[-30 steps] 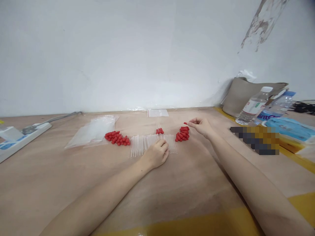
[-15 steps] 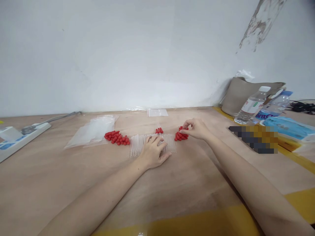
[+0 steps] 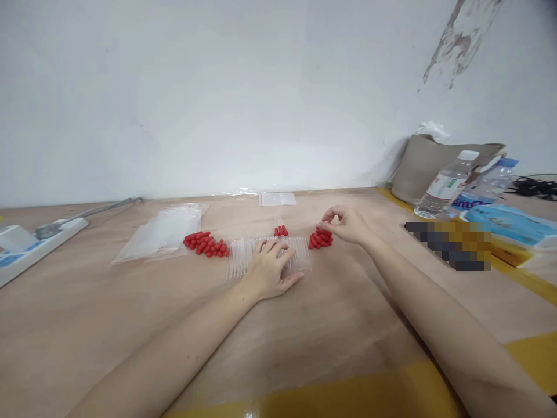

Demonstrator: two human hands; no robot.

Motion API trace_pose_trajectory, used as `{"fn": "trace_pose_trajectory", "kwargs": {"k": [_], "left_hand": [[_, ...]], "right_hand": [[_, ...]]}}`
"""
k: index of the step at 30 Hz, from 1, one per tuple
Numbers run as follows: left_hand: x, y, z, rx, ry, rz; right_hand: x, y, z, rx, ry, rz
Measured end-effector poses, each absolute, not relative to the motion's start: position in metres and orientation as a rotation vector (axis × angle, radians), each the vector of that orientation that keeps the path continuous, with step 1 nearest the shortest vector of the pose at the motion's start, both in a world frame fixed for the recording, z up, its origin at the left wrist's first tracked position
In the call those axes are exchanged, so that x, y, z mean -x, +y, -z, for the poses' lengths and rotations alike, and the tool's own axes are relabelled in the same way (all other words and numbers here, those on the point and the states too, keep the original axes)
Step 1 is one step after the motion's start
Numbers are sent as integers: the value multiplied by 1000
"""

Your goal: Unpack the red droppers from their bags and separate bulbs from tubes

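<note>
A row of clear plastic tubes (image 3: 243, 258) lies side by side on the brown table. My left hand (image 3: 268, 270) rests flat on that row, fingers spread. A heap of red caps (image 3: 321, 238) sits to the right of the tubes. Just above that heap my right hand (image 3: 347, 224) is pinched, thumb against fingertips; what it holds is too small to name. Another heap of red caps (image 3: 205, 244) lies to the left of the tubes. Behind the row lie three tubes with red caps (image 3: 281, 230).
Clear plastic bags (image 3: 163, 231) lie at the back left, a small one (image 3: 277, 199) by the wall. A white power strip (image 3: 35, 244) is far left. At the right stand a grey bag (image 3: 424, 171), two water bottles (image 3: 446, 184) and a blue pack (image 3: 509, 219).
My left hand went from curled on the tubes to lying flat with fingers spread. My right hand dipped to the right cap heap and lifted slightly, pinched.
</note>
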State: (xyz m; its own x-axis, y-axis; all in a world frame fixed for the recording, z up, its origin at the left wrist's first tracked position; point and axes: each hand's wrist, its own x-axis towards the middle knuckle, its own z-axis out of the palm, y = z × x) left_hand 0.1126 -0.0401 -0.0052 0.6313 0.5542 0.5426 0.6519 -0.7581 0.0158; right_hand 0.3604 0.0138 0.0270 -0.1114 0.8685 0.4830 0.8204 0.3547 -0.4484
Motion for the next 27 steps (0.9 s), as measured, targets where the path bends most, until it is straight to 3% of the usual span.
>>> {"fn": "trace_pose_trajectory", "kwargs": {"k": [4, 10, 17, 22, 27], "left_hand": [[-110, -41, 1, 2614, -1124, 874], [-99, -28, 1, 2315, -1497, 1089], [-85, -12, 1, 2172, -1579, 1256], [-90, -26, -7, 2569, -1129, 953], [-100, -33, -2, 2769, -793, 661]], "right_hand": [[-344, 15, -34, 1581, -1756, -108], [-277, 29, -50, 1953, -2052, 3], [-237, 69, -33, 2187, -2020, -318], [-240, 79, -31, 2221, -2021, -488], [-246, 70, -47, 2153, -1958, -303]]}}
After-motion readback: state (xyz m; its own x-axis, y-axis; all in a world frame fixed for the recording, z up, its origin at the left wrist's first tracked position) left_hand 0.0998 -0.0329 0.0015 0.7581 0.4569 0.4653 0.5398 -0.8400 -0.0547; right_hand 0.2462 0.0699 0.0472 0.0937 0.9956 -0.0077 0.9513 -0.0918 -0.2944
